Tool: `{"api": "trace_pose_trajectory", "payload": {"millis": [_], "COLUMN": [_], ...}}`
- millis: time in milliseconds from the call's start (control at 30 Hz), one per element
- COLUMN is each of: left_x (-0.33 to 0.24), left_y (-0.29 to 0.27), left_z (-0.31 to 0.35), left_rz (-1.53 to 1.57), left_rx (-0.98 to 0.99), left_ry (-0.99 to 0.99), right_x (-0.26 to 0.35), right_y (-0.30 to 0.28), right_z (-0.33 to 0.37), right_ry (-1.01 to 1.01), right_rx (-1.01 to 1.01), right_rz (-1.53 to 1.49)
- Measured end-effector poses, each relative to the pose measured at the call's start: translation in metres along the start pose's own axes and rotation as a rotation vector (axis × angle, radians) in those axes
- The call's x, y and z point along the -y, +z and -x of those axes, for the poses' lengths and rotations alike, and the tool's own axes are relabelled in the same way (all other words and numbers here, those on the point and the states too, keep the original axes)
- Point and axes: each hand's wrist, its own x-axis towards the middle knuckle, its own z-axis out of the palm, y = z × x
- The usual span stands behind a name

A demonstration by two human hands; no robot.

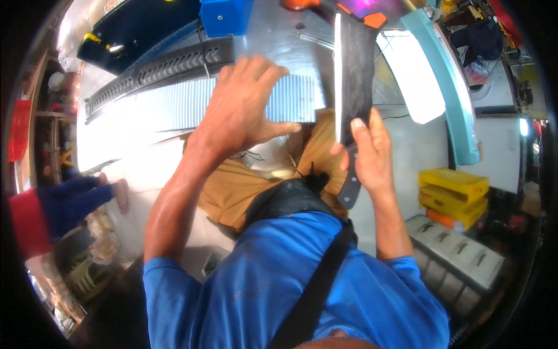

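Note:
A large machete [357, 70] stands nearly upright in the picture, with a broad black blade and a bright pale left edge. My right hand [372, 145] is closed around it near the base of the blade, thumb on top. Its dark riveted handle [350, 183] sticks out below my fingers. My left hand [241, 102] has its fingers spread over a silver corrugated strip [174, 107] along the table's near edge. Whether the palm presses on the strip is hidden. My thumb points right, towards the blade, without touching it.
Behind the strip lies a black ridged strip [168, 70]; a blue box [225, 17] stands beyond. A white sheet [412, 78] and a curved teal panel [444, 87] flank the blade's right. Yellow crates [453, 189] sit lower right. Another person's blue-clad legs [75, 203] show at left.

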Motion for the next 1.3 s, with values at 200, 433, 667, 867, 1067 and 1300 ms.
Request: {"api": "trace_pose_trajectory", "payload": {"millis": [200,433,667,867,1067,1300], "left_x": [-0.011,-0.009,-0.016,-0.022,-0.038,-0.034], "left_y": [0.001,0.004,-0.02,-0.009,-0.007,-0.013], "left_z": [-0.013,-0.008,-0.026,-0.026,-0.026,-0.026], "left_rz": [-0.01,-0.124,-0.176,-0.223,-0.216,-0.212], "left_rx": [-0.01,-0.08,-0.151,-0.156,-0.189,-0.081], "left_ry": [-0.021,-0.007,0.0,-0.034,-0.121,-0.117], "right_x": [0.01,0.017,0.012,0.005,-0.002,0.0], "right_y": [0.004,0.002,0.005,0.007,0.029,0.037], "right_z": [-0.003,0.0,-0.003,0.0,0.005,0.003], "right_ry": [-0.025,-0.041,-0.354,-0.271,-0.203,-0.228], "right_rx": [-0.013,0.014,-0.104,-0.023,-0.039,0.038], "right_rz": [0.091,0.196,0.245,0.067,-0.174,-0.153]}}
